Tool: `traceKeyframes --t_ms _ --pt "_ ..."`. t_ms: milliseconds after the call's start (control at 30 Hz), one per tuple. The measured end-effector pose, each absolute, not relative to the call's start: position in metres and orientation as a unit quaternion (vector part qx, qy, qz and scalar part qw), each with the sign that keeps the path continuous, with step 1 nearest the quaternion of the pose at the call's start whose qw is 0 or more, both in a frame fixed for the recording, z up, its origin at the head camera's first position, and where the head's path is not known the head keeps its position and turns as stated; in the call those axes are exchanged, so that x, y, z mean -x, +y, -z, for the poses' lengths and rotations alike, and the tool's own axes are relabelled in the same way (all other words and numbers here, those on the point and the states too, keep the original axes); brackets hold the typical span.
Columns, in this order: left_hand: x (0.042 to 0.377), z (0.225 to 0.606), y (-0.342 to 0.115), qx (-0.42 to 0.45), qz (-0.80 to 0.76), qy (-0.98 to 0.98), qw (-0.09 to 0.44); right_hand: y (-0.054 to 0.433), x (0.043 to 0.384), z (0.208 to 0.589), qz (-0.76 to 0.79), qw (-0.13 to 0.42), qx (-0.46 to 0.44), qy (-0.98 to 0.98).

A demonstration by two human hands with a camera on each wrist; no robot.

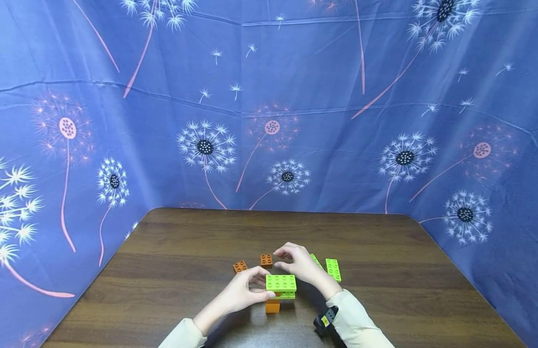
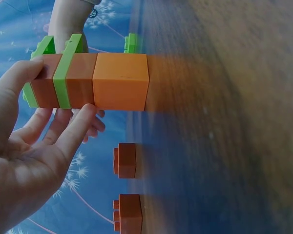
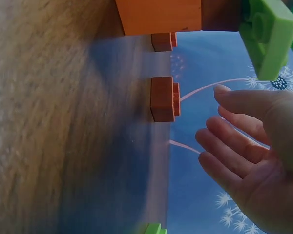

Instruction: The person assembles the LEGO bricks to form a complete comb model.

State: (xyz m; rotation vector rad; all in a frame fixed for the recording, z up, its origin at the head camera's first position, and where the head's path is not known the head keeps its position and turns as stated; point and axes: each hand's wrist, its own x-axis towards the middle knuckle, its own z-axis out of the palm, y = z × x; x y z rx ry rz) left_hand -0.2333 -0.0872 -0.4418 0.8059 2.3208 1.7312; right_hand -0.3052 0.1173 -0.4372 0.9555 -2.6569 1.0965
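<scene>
A tower of toy building bricks stands on the table, with an orange block [image 2: 121, 80] at its base. Above that, reddish-brown bricks [image 2: 81, 80] alternate with lime green ones, and a wide green brick [image 1: 280, 282] tops the tower. My left hand [image 1: 245, 292] holds the tower from its left side, thumb on the upper brown brick and fingers along the opposite face. Behind the tower, my right hand [image 1: 301, 265] hovers with nothing in it, its fingers loosely bent. Just left of its fingertips sits a single brown brick [image 1: 266, 261].
Another brown brick [image 1: 240, 266] lies beyond the left hand. Two lime green bricks, one [image 1: 333, 269] in full view and one [image 1: 315, 260] partly behind the right hand, lie to the right. A patterned blue cloth [image 1: 269, 72] hangs behind the wooden table [image 1: 186, 237].
</scene>
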Motion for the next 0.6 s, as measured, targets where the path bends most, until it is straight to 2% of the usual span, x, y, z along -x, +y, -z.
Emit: traceKeyframes --t_ms 600 --pt "0.234 0.444 -0.088 -0.267 -0.583 0.764 0.070 0.105 0.317 0.449 -0.353 0.053 -0.329 -0.874"
